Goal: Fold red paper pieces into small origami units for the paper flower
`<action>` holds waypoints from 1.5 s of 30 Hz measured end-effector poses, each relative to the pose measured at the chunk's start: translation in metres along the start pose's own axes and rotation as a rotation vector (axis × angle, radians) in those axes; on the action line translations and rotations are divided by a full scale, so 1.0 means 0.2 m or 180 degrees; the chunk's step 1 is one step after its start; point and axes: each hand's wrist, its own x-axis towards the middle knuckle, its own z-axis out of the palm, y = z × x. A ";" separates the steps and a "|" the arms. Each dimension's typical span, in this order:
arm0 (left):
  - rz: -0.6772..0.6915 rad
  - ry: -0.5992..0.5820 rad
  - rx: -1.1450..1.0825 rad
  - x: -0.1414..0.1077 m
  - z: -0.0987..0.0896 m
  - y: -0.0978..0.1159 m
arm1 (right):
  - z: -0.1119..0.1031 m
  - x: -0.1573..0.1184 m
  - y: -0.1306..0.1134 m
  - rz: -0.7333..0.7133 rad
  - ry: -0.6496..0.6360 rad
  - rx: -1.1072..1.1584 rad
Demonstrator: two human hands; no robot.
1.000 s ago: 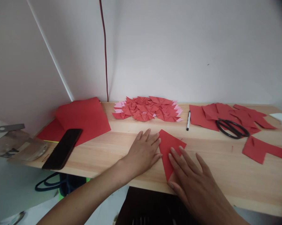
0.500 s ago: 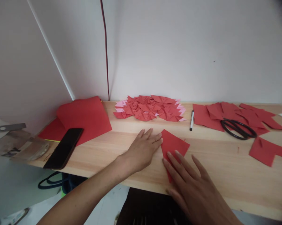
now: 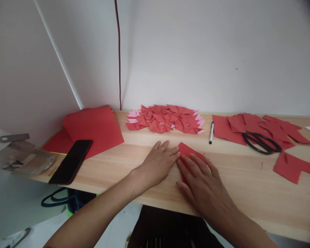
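A folded piece of red paper (image 3: 189, 149) lies on the wooden table, mostly covered by my right hand (image 3: 202, 179). That hand rests flat on it, fingers stretched towards its left edge. My left hand (image 3: 158, 163) lies palm down just to the left, its fingertips touching the paper's left edge, fingers extended. The fingertips of both hands nearly meet at that edge. Behind them, several folded red and pink paper pieces (image 3: 161, 119) form an overlapping cluster near the wall.
A marker (image 3: 211, 132), black-handled scissors (image 3: 262, 142) and cut red papers (image 3: 228, 129) are on the right. At the left, a black phone (image 3: 71, 162) overlaps large red sheets (image 3: 95, 129), beside a clear plastic bag (image 3: 28, 158). The table's front edge (image 3: 165, 207) runs below my hands.
My right hand has slid up and slightly left over the folded red paper, covering more of it. My left hand stays at its edge. The view has shifted slightly.
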 end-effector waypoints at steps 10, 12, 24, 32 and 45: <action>0.0054 -0.0024 0.0090 0.01 0.05 0.00 | -0.11 -0.31 0.01 -0.0759 0.0141 -0.0205; 0.0042 -0.0047 0.0087 0.01 0.04 0.00 | -0.12 -0.30 0.01 -0.0698 0.0152 -0.0142; 0.0006 -0.0074 0.0112 0.00 0.02 0.00 | -0.11 -0.21 -0.02 -0.0091 0.0206 0.0409; -0.0122 0.0032 0.0354 -0.04 0.08 0.07 | -0.13 -0.29 0.03 -0.0746 0.0055 -0.0146; -0.0111 0.0231 0.0347 -0.05 0.06 0.14 | -0.13 -0.27 0.01 -0.0843 0.0236 -0.0300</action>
